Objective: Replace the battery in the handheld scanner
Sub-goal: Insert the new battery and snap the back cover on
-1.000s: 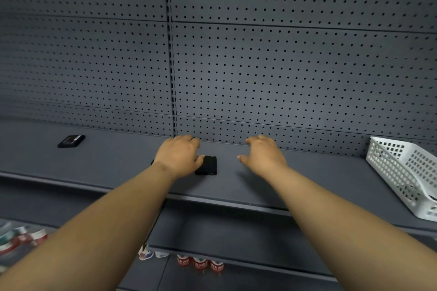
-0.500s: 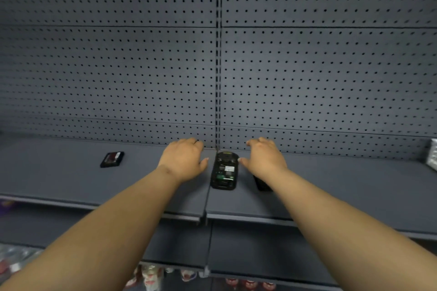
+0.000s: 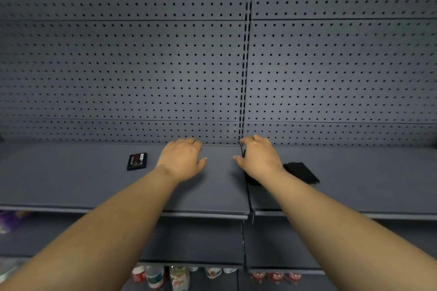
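My right hand (image 3: 259,159) lies palm down over the black handheld scanner (image 3: 252,181). Only the scanner's near end under my wrist and a dark sliver by my thumb show, and whether the fingers grip it is hidden. A flat black cover (image 3: 301,172) lies on the grey shelf (image 3: 94,186) just right of that wrist. My left hand (image 3: 183,160) hovers palm down to the left of the scanner, fingers loosely apart, holding nothing. A black battery (image 3: 137,161) with a red and white label lies on the shelf, left of my left hand.
A grey pegboard wall (image 3: 165,66) backs the shelf, with a slotted upright (image 3: 246,54) at the seam between two shelf boards. Bottles and cans (image 3: 165,276) stand on a lower shelf below the front edge.
The scanner lay open-backed between my hands half a second ago; my right hand now covers it. The view has swung left, and the black cover shows beside my right wrist.
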`<state>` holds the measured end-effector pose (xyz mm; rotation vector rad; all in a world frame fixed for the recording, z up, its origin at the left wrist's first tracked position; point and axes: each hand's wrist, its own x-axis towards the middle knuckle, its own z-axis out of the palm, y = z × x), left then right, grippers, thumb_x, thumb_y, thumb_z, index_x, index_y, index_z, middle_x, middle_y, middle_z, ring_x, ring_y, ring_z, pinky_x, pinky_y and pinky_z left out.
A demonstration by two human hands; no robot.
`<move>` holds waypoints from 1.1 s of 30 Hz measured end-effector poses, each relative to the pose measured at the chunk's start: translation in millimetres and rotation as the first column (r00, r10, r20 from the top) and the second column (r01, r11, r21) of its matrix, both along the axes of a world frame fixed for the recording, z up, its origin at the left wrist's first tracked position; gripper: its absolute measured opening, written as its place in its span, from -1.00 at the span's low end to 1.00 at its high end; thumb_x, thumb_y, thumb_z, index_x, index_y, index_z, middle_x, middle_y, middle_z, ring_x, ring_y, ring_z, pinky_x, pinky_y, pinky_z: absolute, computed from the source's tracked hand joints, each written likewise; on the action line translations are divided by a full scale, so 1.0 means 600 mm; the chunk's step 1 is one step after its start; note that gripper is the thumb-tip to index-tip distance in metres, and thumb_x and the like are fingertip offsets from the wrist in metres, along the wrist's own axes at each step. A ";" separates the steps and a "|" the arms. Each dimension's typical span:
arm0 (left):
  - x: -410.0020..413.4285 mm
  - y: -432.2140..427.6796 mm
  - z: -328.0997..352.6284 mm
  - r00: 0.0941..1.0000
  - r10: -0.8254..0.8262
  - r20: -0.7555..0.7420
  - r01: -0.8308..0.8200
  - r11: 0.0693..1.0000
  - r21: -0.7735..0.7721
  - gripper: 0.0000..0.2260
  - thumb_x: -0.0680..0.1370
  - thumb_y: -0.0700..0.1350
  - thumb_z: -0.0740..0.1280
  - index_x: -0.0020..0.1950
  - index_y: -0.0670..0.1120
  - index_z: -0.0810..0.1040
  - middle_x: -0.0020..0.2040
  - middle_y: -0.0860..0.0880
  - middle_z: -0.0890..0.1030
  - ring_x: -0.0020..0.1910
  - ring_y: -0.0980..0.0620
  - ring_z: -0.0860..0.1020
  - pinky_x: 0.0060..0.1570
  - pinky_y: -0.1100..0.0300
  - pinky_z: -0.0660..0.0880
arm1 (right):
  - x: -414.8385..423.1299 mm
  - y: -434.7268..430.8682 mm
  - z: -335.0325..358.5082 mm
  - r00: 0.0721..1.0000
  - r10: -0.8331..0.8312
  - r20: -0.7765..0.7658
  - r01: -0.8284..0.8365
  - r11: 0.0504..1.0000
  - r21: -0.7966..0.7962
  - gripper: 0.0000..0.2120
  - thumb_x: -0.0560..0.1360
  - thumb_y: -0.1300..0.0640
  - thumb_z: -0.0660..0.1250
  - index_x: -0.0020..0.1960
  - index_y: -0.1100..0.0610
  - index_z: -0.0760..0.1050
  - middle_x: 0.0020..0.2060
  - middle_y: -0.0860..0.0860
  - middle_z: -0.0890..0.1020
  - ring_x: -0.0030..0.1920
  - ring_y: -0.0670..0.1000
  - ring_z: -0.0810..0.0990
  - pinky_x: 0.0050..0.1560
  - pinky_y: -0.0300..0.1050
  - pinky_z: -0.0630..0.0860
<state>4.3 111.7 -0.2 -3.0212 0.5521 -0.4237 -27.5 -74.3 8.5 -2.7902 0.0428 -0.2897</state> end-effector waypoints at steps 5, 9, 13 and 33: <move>-0.002 0.013 0.001 1.000 0.030 -0.006 -0.030 1.000 -0.001 -0.62 0.56 0.10 0.15 0.25 -0.10 0.43 0.23 -0.08 0.53 0.22 -0.09 0.48 0.22 0.01 0.41 | 0.001 -0.003 0.008 1.000 0.018 0.006 -0.018 1.000 -0.008 -0.51 0.52 -0.03 0.28 0.39 0.12 0.33 0.36 0.09 0.38 0.42 0.11 0.26 0.35 0.00 0.33; -0.003 0.021 0.002 0.998 0.062 0.003 -0.062 0.998 -0.023 -0.62 0.56 0.10 0.15 0.26 -0.10 0.44 0.23 -0.09 0.54 0.22 -0.09 0.48 0.22 0.02 0.42 | 0.006 -0.001 0.013 0.999 0.043 0.006 -0.043 0.999 -0.028 -0.51 0.51 -0.03 0.28 0.38 0.14 0.34 0.33 0.10 0.40 0.40 0.11 0.28 0.35 0.00 0.34; -0.006 0.030 -0.004 0.997 0.082 0.011 -0.082 0.996 -0.044 -0.61 0.56 0.10 0.15 0.27 -0.10 0.43 0.24 -0.09 0.53 0.23 -0.10 0.47 0.23 0.02 0.41 | 0.012 0.008 0.012 0.997 0.067 0.026 -0.066 0.997 -0.044 -0.51 0.51 -0.04 0.29 0.37 0.14 0.35 0.31 0.09 0.42 0.38 0.11 0.30 0.33 0.01 0.38; 0.090 0.318 0.007 0.999 0.048 0.019 -0.048 0.999 -0.008 -0.63 0.57 0.10 0.14 0.23 -0.11 0.44 0.18 -0.09 0.54 0.17 -0.10 0.49 0.17 0.02 0.42 | 0.118 0.318 -0.015 0.999 0.025 -0.037 -0.024 0.999 0.039 -0.51 0.50 -0.01 0.29 0.36 0.16 0.36 0.35 0.12 0.41 0.40 0.13 0.31 0.35 0.00 0.34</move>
